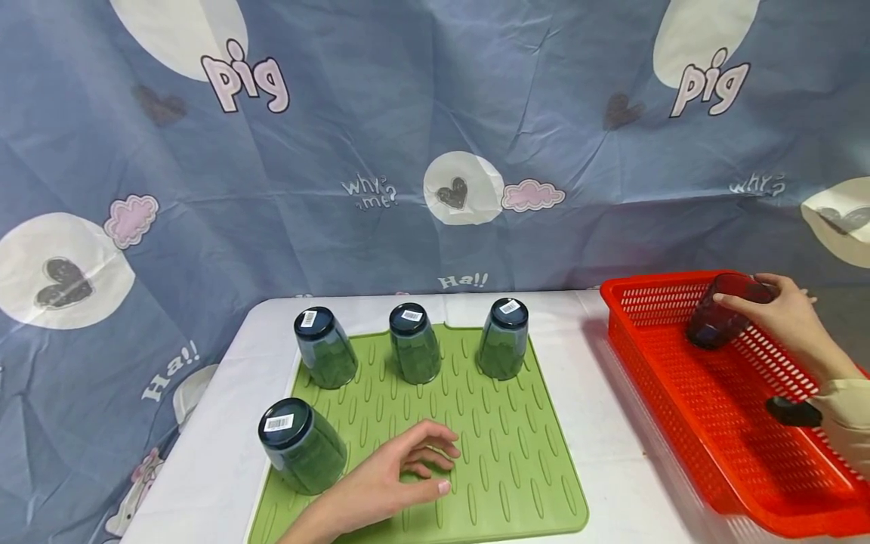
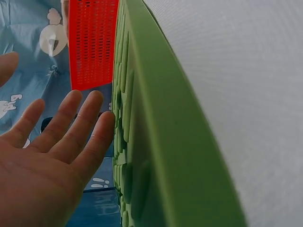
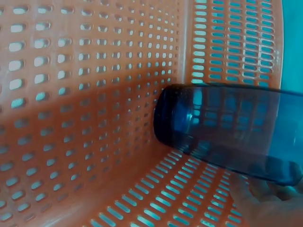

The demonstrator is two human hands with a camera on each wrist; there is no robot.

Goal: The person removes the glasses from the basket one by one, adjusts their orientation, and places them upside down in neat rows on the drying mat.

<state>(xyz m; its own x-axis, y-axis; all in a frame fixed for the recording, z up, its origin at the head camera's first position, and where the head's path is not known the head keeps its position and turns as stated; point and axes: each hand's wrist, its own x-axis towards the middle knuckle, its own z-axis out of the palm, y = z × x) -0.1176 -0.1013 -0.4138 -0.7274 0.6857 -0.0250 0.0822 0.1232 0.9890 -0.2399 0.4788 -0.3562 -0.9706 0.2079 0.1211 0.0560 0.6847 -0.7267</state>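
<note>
My right hand [image 1: 791, 317] grips a clear drinking glass [image 1: 720, 313] by its rim end, inside the red plastic basket [image 1: 707, 412]. In the right wrist view the glass [image 3: 222, 127] has its thick dark base toward the basket's inside corner, with part of the hand [image 3: 265, 203] below its rim. My left hand [image 1: 397, 472] is held with relaxed fingers over the green ridged mat [image 1: 496, 453] and holds nothing. Upside-down on that mat stand a glass at the back left [image 1: 326, 347], one at back middle [image 1: 414, 344], one at back right [image 1: 504, 340] and one front left [image 1: 306, 449].
A white cloth [image 1: 578, 393] covers the table under the mat and basket. Behind it hangs a blue printed curtain [image 1: 381, 249]. A black object [image 1: 794, 412] shows at the right wrist, over the basket. The upturned glasses carry barcode labels on their bases.
</note>
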